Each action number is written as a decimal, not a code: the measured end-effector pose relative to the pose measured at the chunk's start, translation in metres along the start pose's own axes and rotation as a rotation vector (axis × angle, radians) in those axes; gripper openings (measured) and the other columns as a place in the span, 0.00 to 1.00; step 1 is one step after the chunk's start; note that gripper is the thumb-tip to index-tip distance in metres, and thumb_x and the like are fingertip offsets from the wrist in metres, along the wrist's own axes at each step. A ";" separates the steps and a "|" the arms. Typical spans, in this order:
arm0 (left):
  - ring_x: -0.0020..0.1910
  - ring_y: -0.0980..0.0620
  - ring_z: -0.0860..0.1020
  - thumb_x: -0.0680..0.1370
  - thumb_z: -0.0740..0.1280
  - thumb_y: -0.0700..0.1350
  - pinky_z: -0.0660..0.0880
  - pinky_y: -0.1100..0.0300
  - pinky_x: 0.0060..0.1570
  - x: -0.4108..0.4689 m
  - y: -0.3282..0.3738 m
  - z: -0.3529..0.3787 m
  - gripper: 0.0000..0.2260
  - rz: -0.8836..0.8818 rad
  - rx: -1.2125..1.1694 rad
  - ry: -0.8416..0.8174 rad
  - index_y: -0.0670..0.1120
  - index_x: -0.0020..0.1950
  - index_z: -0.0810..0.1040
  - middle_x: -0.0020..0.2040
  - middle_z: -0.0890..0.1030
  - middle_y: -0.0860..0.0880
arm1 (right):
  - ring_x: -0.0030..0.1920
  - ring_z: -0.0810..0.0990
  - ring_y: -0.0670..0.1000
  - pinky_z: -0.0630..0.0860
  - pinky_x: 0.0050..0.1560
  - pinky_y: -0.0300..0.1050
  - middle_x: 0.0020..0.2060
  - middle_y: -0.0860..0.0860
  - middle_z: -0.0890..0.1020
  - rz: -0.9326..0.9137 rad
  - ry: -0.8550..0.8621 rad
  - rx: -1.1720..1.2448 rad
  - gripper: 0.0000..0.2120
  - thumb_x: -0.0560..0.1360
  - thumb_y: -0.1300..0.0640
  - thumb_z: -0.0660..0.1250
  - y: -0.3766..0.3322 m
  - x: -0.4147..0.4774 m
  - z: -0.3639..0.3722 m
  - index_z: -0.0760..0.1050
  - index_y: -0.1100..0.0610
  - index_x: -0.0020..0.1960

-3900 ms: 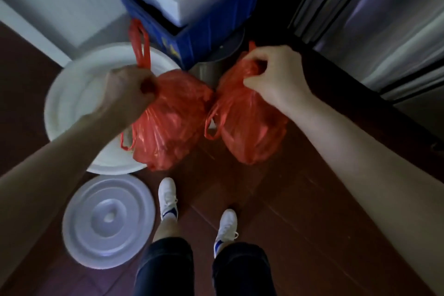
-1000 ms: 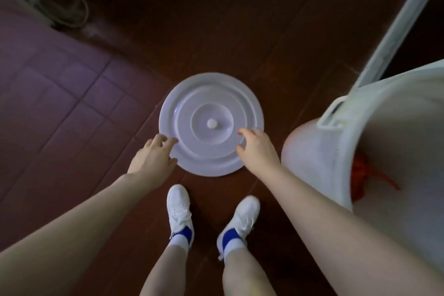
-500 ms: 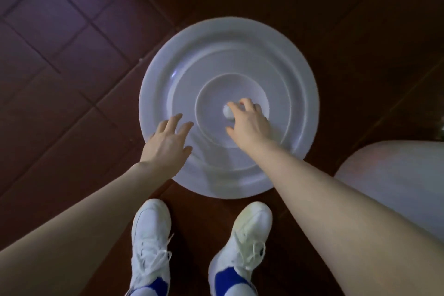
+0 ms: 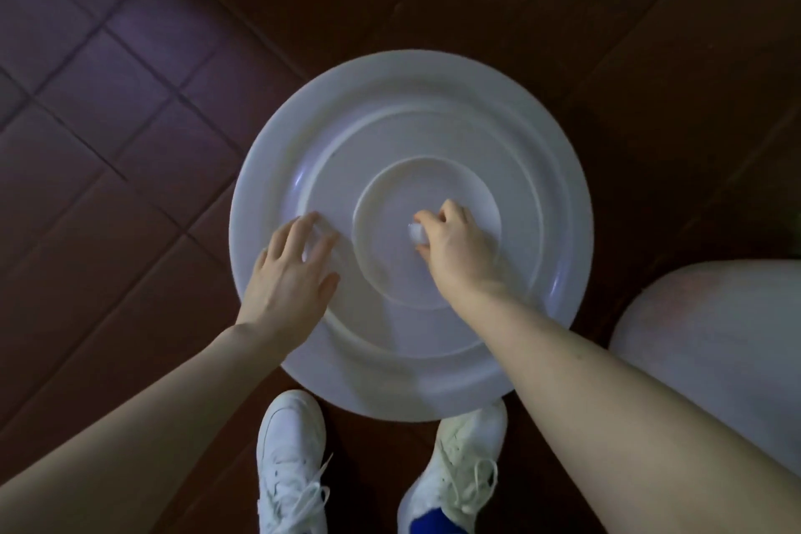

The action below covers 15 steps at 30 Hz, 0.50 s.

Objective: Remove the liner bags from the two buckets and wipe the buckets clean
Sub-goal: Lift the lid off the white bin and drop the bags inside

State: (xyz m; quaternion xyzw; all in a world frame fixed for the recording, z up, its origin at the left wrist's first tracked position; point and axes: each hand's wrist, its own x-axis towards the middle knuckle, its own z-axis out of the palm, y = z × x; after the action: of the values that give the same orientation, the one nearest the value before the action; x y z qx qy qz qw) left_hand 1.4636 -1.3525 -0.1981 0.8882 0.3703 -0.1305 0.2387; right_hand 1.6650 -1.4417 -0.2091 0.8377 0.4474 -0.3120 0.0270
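A round white bucket lid (image 4: 433, 121) lies flat on the dark red floor in front of me. My right hand (image 4: 455, 247) grips the small knob (image 4: 415, 233) at the lid's centre, fingers curled round it. My left hand (image 4: 290, 273) rests flat on the lid's left ring with its fingers spread. The outer wall of a white bucket (image 4: 711, 330) shows at the right edge; its inside and any liner bag are out of view.
My two white shoes (image 4: 294, 460) stand just below the lid's near edge. Dark red floor tiles (image 4: 108, 143) stretch to the left and behind the lid.
The two red bags that my hands held are gone from view. My right hand has closed round the lid's knob. The left hand has slid further onto the lid.
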 end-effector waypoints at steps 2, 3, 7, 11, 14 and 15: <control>0.69 0.37 0.64 0.73 0.72 0.43 0.72 0.40 0.60 -0.013 0.009 -0.038 0.23 0.031 -0.003 0.027 0.45 0.68 0.74 0.72 0.66 0.40 | 0.61 0.69 0.55 0.71 0.48 0.50 0.58 0.54 0.70 -0.031 0.017 -0.006 0.15 0.79 0.55 0.63 -0.013 -0.023 -0.034 0.72 0.51 0.65; 0.69 0.37 0.64 0.73 0.72 0.42 0.72 0.40 0.61 -0.021 0.013 -0.059 0.24 0.047 0.001 0.040 0.45 0.68 0.74 0.72 0.66 0.40 | 0.61 0.70 0.54 0.69 0.46 0.49 0.57 0.54 0.70 -0.040 0.035 -0.001 0.15 0.79 0.54 0.63 -0.021 -0.034 -0.052 0.72 0.50 0.65; 0.68 0.36 0.66 0.75 0.70 0.43 0.71 0.38 0.61 -0.053 0.029 -0.156 0.21 0.110 0.041 0.141 0.45 0.68 0.74 0.71 0.68 0.40 | 0.61 0.69 0.55 0.73 0.51 0.50 0.57 0.54 0.71 -0.032 0.117 0.112 0.16 0.77 0.54 0.65 -0.057 -0.084 -0.133 0.73 0.50 0.65; 0.68 0.37 0.66 0.75 0.63 0.49 0.71 0.38 0.60 -0.086 0.053 -0.254 0.21 0.146 0.039 0.219 0.46 0.67 0.75 0.70 0.69 0.42 | 0.60 0.70 0.56 0.68 0.53 0.48 0.57 0.55 0.72 -0.027 0.233 0.192 0.18 0.76 0.55 0.67 -0.090 -0.141 -0.214 0.73 0.51 0.65; 0.67 0.36 0.68 0.76 0.59 0.51 0.71 0.38 0.60 -0.113 0.074 -0.317 0.21 0.210 0.053 0.245 0.45 0.67 0.76 0.70 0.69 0.42 | 0.59 0.71 0.57 0.68 0.54 0.48 0.56 0.56 0.73 -0.035 0.308 0.234 0.17 0.76 0.57 0.67 -0.106 -0.189 -0.264 0.74 0.54 0.64; 0.66 0.36 0.68 0.77 0.59 0.52 0.72 0.38 0.60 -0.122 0.081 -0.335 0.21 0.238 0.062 0.252 0.45 0.67 0.76 0.70 0.69 0.42 | 0.59 0.71 0.58 0.69 0.55 0.49 0.56 0.57 0.73 -0.033 0.325 0.246 0.16 0.76 0.58 0.67 -0.110 -0.205 -0.280 0.74 0.55 0.64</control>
State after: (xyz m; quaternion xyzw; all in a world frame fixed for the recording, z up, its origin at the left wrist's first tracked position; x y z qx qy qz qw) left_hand 1.4560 -1.3009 0.1639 0.9420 0.2856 -0.0003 0.1765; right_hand 1.6375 -1.4352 0.1536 0.8665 0.4181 -0.2255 -0.1533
